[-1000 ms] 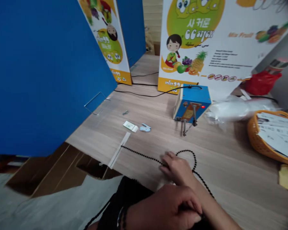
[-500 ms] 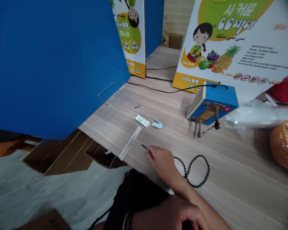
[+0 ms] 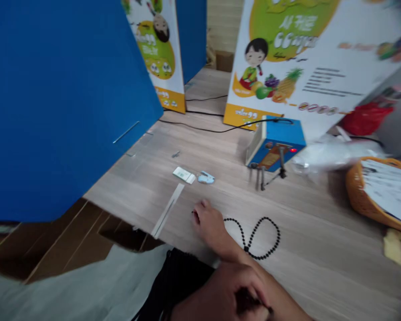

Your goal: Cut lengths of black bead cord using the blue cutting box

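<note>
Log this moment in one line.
Right hand: curled, on black beads | Left hand: curled, near right forearm | Beads: looped on table | Stapler: beside small box

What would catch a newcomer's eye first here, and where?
Probably the large blue panel, filling the upper left. Then the fruit-printed board at upper right, behind a blue device with a red light. Nearer, black beads loop across the table beside the right hand.
</note>
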Motion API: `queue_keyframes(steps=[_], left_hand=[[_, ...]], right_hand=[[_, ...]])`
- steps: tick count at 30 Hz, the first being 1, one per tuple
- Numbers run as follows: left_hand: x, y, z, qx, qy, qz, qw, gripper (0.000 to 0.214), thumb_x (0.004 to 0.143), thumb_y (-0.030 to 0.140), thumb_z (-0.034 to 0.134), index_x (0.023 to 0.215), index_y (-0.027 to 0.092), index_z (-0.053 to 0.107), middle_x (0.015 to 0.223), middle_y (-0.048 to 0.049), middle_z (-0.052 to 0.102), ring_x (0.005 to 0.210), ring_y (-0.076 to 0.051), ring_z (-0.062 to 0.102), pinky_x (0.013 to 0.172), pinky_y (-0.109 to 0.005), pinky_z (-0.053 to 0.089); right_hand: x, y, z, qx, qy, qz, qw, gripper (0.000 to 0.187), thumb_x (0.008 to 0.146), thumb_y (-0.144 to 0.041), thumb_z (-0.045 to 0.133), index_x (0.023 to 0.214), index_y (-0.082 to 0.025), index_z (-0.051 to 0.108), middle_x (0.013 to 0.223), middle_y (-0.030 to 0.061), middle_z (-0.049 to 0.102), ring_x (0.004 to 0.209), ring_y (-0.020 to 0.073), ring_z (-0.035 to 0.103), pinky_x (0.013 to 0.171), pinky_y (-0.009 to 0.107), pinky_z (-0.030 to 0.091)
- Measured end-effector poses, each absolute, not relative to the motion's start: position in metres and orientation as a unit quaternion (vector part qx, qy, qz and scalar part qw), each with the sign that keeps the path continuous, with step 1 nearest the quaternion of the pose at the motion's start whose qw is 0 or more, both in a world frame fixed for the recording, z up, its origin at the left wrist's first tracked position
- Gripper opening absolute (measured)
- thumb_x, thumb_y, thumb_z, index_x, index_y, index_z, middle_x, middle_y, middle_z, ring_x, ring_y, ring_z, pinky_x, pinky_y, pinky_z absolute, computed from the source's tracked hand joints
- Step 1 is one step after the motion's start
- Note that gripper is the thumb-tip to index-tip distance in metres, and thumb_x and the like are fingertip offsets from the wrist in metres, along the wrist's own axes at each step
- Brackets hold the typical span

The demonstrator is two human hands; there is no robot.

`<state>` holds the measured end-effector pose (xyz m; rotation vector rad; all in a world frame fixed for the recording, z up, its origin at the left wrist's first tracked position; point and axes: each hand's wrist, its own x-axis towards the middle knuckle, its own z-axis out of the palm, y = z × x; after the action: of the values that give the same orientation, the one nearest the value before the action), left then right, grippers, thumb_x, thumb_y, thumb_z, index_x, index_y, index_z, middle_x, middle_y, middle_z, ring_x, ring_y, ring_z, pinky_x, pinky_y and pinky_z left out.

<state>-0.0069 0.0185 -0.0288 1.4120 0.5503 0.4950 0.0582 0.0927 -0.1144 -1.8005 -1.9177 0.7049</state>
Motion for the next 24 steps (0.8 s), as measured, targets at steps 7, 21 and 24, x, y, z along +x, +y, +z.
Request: queue_keyframes(steps=[7,21,24], left_hand=[[0.030,0.107,-0.015,0.723,0.344,0.276,0.532,0.007,0.079,0.024,0.057,0.080,0.018,0.061,0.063,0.0017,0.054,0.056,-0.012,0.050,0.054,-0.020,0.039],[0.139,0.174,-0.088,0.776,0.377,0.262,0.432,0.014,0.079,0.028,0.056,0.084,0.016,0.062,0.064,0.0020,0.058,0.057,-0.013,0.050,0.058,-0.022,0.039],[0.140,0.175,-0.089,0.774,0.372,0.265,0.438,0.016,0.080,0.030,0.056,0.085,0.016,0.062,0.066,0.0008,0.060,0.060,-0.013,0.051,0.059,-0.022,0.039]], right_hand=[[0.216,0.041,-0.075,-0.671,-0.476,0.305,0.478,0.013,0.090,-0.027,0.050,0.088,-0.017,0.058,0.070,-0.0008,0.055,0.062,0.0132,0.049,0.058,0.022,0.038],[0.283,0.081,-0.098,-0.677,-0.505,0.183,0.504,0.014,0.091,-0.023,0.053,0.084,-0.017,0.063,0.081,0.0018,0.060,0.073,0.0145,0.053,0.068,0.024,0.039],[0.284,0.081,-0.098,-0.672,-0.505,0.181,0.511,0.013,0.091,-0.021,0.053,0.085,-0.017,0.063,0.081,0.0017,0.060,0.073,0.0146,0.053,0.069,0.024,0.039]])
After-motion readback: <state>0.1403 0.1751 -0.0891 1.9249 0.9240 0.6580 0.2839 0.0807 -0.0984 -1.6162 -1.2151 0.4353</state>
